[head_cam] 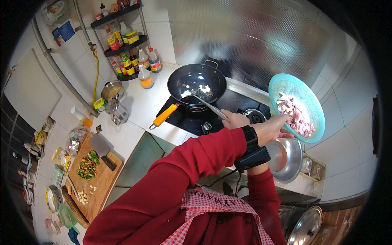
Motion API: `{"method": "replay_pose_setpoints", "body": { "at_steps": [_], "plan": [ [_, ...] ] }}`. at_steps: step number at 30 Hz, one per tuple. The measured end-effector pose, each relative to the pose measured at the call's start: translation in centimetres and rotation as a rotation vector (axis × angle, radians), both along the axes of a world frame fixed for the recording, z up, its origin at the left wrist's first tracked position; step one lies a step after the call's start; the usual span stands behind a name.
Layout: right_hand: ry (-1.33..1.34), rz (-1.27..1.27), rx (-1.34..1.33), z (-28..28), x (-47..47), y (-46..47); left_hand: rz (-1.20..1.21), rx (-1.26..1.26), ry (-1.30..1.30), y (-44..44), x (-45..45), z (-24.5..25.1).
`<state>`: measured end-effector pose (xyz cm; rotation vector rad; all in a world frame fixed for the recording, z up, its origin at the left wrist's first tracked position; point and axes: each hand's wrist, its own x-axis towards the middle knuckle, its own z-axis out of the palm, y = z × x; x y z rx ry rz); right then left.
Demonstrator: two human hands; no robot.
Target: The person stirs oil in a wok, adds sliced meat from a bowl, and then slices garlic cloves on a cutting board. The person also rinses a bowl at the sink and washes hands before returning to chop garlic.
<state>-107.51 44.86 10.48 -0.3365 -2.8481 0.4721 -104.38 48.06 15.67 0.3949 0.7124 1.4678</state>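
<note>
My forearms cross, the left over the right. My left hand (272,128) grips the rim of a turquoise plastic colander (315,113), tilted, with raw chopped meat (295,118) inside. My right hand (235,118), partly hidden behind the left wrist, is closed on the metal handle of a wok spatula (211,106). The spatula's head rests inside a black wok (196,75) on the left burner, among small pale pieces (204,89) and some liquid. The wok's orange handle (165,115) points down and left. The colander is to the right of the wok, above the right side of the stove.
A metal basin (291,165) stands below the colander. The right burner (255,117) has nothing on it. On the left are a wooden cutting board (107,180) with a cleaver (100,145), chopped peppers (88,167) and garlic, a glass jug (117,111), and a corner rack (125,46) of sauce bottles.
</note>
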Motion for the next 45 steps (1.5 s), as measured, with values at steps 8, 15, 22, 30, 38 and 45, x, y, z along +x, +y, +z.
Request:
{"method": "replay_pose_setpoints", "body": {
  "at_steps": [8,15,22,30,38,45],
  "plan": [
    [0.153,-0.149,0.014,-6.6,-8.3,-1.7,0.014,-0.075,0.035,0.0,-1.0,0.4],
    [0.189,-0.294,0.309,-6.1,-6.5,0.8,-0.007,-0.1,0.037,0.2,-1.2,-0.9],
    [-0.239,-0.338,0.13,-1.6,-1.6,-1.1,-0.019,-0.069,0.019,0.6,-1.0,-1.1],
    [-0.224,-0.299,-0.46,-3.7,-0.1,-1.4,0.001,-0.05,0.04,0.2,-0.7,-0.6],
    [0.192,-0.407,-0.562,-10.1,3.0,-4.9,0.02,-0.08,0.06,-0.2,-1.0,-1.0],
    [0.299,-0.42,-0.611,-11.5,4.4,-5.7,0.047,-0.109,0.052,-0.2,-0.5,-2.4]
  ]
}}
